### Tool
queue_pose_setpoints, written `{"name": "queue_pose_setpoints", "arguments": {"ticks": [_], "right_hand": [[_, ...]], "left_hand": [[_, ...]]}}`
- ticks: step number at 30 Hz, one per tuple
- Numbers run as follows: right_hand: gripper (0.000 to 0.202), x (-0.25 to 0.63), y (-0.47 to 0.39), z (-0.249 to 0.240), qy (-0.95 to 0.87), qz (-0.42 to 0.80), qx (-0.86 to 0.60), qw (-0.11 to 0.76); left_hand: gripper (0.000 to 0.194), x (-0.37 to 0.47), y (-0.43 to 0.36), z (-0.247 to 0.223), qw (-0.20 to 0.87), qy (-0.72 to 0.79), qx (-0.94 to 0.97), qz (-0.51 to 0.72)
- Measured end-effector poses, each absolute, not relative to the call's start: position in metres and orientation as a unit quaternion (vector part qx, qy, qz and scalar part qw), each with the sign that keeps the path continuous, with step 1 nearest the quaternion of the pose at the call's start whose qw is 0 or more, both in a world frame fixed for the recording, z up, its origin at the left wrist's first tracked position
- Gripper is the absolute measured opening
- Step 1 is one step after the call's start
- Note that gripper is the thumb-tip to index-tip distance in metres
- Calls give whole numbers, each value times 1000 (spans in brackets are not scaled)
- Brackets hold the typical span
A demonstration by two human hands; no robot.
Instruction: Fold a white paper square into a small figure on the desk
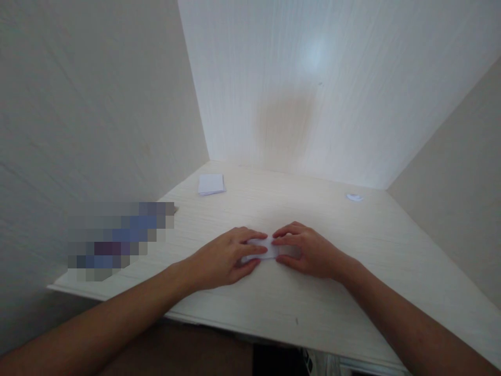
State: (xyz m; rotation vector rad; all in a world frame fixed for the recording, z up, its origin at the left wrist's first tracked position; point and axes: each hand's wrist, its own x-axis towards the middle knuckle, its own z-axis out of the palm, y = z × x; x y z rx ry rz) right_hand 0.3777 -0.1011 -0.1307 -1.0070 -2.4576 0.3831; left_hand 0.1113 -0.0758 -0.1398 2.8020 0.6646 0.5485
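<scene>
A small piece of white paper (271,251) lies on the white table (250,303) in front of me; it looks folded, though my fingers cover much of it. From the left, my left hand (230,256) holds it, thumb at the near edge and fingers over its top and far side. My right hand (313,253) grips the right end, with the thumb at the near corner and the fingertips at the far one. The fingertips of both hands almost meet over the paper.
A stack of white paper squares (211,184) sits at the back left. Toward the back right lies a small white paper piece (354,197). A blurred-out object (125,237) stands along the left side. Pale panels (297,62) enclose the table at the back and both sides.
</scene>
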Motion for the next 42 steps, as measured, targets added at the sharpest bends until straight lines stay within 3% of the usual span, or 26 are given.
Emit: {"name": "queue_pose_setpoints", "arguments": {"ticks": [9,16,22,32,36,42], "right_hand": [[41,361,-124,-125,-903,171,-339,200],[38,346,-147,-118,-905,235,-312,169],[57,338,-157,-115,-903,236,-319,162],[60,332,-158,-128,-899,198,-335,200],[40,333,-151,-134,-911,149,-323,208],[19,335,-144,-137,-934,77,-283,205]], "left_hand": [[34,87,-107,-129,163,222,948,159],[62,70,-142,-121,174,186,960,120],[34,72,-144,-113,214,195,947,139],[25,71,-136,-133,212,231,922,229],[22,73,-133,-136,218,249,912,243],[44,73,-136,-130,162,171,945,226]]}}
